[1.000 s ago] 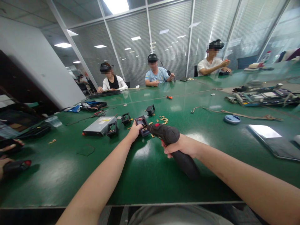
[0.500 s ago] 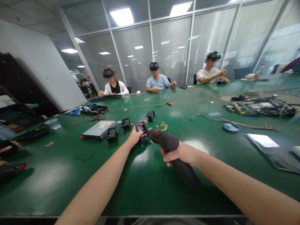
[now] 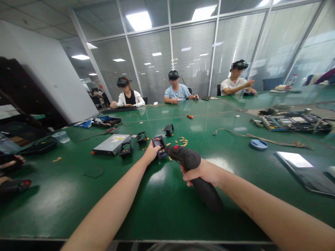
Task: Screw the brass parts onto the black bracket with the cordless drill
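Note:
My left hand (image 3: 151, 152) grips a small black plastic housing (image 3: 162, 153) against the green table, its thumb over the inside. Gold-coloured contacts show in the lower part of the housing. In my right hand (image 3: 195, 172) is a black cordless screwdriver (image 3: 190, 157) with a red button, fingers wrapped round its handle. Its nose points left at the housing; whether the bit touches is too small to tell. Small gold metal plates (image 3: 182, 141) lie scattered just beyond. Similar black plastic frames stand nearby: one behind (image 3: 169, 130) and two to the left, the nearer frame (image 3: 126, 150) beside a drive.
A silver disc drive (image 3: 111, 144) lies left of my hands. Further right are a blue round lid (image 3: 258, 144), a cable (image 3: 261, 137), a circuit board (image 3: 295, 120) and a tablet-like slab (image 3: 306, 170). Several people sit around; another person's hands hold a tool (image 3: 15, 186) at far left.
The whole view has shifted slightly. My hands, the housing and the screwdriver keep nearly the same positions relative to each other.

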Demonstrator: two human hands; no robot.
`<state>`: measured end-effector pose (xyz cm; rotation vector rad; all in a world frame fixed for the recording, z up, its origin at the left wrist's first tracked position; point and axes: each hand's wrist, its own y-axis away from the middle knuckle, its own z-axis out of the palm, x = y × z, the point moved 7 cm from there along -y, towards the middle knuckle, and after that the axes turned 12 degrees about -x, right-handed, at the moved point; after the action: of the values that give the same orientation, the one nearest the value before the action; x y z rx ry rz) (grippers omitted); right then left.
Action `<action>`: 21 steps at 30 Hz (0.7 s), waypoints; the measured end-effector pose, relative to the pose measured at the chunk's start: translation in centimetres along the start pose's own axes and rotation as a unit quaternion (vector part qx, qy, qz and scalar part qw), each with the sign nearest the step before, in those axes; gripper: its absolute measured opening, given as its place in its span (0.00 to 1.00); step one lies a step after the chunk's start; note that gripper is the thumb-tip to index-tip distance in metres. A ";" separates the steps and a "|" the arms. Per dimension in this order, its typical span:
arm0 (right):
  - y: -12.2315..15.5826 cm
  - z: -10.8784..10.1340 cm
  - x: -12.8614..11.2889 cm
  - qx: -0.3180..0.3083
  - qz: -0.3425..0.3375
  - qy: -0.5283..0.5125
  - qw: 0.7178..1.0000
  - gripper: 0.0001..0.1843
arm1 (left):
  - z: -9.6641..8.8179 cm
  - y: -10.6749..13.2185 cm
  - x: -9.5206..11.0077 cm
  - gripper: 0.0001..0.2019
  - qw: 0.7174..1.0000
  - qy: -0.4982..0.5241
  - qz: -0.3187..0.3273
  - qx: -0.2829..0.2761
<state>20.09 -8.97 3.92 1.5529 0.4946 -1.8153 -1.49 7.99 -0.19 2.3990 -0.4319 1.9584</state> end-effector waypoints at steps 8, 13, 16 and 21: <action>0.1 0.0 -0.1 0.005 0.002 -0.001 1.000 0.17 | 0.1 -0.1 -0.2 0.24 1.000 0.018 -0.008 -0.003; 0.0 -0.1 0.3 0.004 0.004 0.001 1.000 0.17 | 0.1 -0.1 -0.2 0.25 1.000 0.012 -0.008 -0.003; 0.0 -0.2 0.4 0.005 0.005 -0.002 1.000 0.17 | 0.0 -0.1 -0.3 0.25 1.000 0.011 -0.003 -0.007; 0.1 0.0 0.1 -0.002 -0.003 0.002 1.000 0.17 | 0.1 -0.2 -0.5 0.24 1.000 0.009 0.005 -0.012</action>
<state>20.12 -9.06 3.89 1.5550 0.5055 -1.8143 -1.44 8.31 -0.65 2.3677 -0.4655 1.9659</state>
